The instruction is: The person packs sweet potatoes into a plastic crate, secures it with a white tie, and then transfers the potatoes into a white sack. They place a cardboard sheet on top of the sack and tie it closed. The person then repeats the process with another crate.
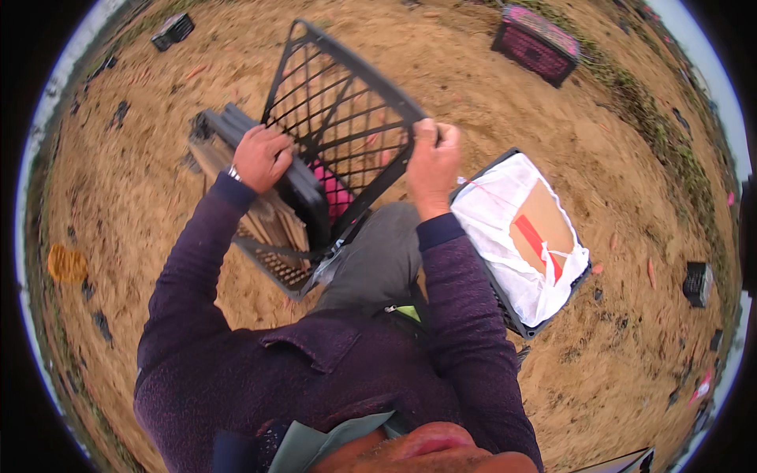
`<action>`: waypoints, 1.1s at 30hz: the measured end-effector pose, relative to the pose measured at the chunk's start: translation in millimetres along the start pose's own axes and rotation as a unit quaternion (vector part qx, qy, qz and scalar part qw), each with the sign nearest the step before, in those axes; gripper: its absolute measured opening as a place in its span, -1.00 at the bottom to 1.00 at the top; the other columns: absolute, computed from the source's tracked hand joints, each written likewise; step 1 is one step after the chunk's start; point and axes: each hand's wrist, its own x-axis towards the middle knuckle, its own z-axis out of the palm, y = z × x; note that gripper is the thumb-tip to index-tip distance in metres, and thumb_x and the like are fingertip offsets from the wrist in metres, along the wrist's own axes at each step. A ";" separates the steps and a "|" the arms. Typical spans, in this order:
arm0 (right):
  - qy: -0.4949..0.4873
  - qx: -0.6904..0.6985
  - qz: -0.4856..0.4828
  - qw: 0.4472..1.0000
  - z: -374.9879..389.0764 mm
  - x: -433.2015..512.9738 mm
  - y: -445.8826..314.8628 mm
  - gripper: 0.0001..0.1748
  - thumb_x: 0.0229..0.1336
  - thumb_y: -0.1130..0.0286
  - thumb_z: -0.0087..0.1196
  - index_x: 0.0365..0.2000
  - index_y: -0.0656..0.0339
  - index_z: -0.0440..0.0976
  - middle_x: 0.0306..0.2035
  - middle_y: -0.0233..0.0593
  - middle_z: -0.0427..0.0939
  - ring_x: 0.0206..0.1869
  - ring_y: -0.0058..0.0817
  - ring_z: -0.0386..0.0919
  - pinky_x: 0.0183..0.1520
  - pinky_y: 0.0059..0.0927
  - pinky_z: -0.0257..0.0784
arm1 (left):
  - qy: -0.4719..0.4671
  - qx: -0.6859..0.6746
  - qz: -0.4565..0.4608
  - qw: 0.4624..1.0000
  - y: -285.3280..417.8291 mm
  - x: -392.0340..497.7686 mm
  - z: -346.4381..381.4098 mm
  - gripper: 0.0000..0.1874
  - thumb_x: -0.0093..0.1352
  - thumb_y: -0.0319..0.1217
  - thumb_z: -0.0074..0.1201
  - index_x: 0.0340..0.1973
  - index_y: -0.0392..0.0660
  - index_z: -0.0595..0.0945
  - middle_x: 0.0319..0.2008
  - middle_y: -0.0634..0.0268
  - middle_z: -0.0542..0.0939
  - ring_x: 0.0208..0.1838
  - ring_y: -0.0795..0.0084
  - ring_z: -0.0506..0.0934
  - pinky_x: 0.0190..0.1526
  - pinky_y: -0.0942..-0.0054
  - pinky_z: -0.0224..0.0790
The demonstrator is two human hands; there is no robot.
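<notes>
My right hand [434, 159] grips the near right corner of a black plastic lattice panel [349, 112], apparently part of a crate, which is held tilted up. My left hand [263, 156] is closed over the edge of dark plastic panels [304, 189] just left of the lattice. Whether these panels join the lattice, I cannot tell. Below my left hand, brown cardboard sheets [281, 224] stand on edge in a black crate [263, 266]. Something bright pink [334, 192] shows through the lattice's lower part.
To the right sits a crate lined with white plastic [482, 222], with a cardboard sheet [535, 216] bearing a red strip. A pink-and-black crate [535, 44] stands farther off. Sandy soil [165, 142] carries scattered carrots [651, 273], a small dark crate [172, 31] and an orange bundle [67, 263].
</notes>
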 end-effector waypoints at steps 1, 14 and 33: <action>0.002 0.006 0.003 1.000 -4.7 1.0 -3.6 -0.70 0.44 0.26 0.07 -0.30 0.31 0.37 -0.45 -0.30 0.55 -0.44 -0.59 0.49 -0.35 -0.47 0.43 | -0.002 0.009 0.006 1.000 0.1 -3.8 -3.1 -0.90 0.37 -0.38 0.05 -0.34 -0.13 0.59 -0.41 0.16 0.51 -0.18 0.05 0.54 0.13 0.11 0.36; 0.123 0.151 0.000 0.981 -108.1 60.8 -60.2 -0.66 0.57 0.25 -0.17 -0.20 0.40 0.30 -0.34 0.15 0.62 -0.37 -0.21 0.67 -0.24 -0.27 0.68 | -0.008 0.020 -0.017 1.000 -3.9 -8.8 -3.1 -0.87 0.39 -0.37 0.05 -0.29 -0.15 0.63 -0.26 0.17 0.66 -0.08 0.06 0.59 0.15 0.16 0.38; 0.544 0.343 0.130 0.755 -444.1 -129.0 25.6 -0.45 0.62 0.12 -0.55 -0.13 0.38 0.33 -0.09 0.11 0.54 -0.06 -0.11 0.53 0.11 -0.09 0.54 | -0.069 -0.144 -0.028 0.987 71.5 115.9 77.6 -0.71 0.51 -0.36 0.02 0.07 -0.22 0.63 -0.01 -0.06 0.67 0.12 0.03 0.62 0.18 0.21 0.43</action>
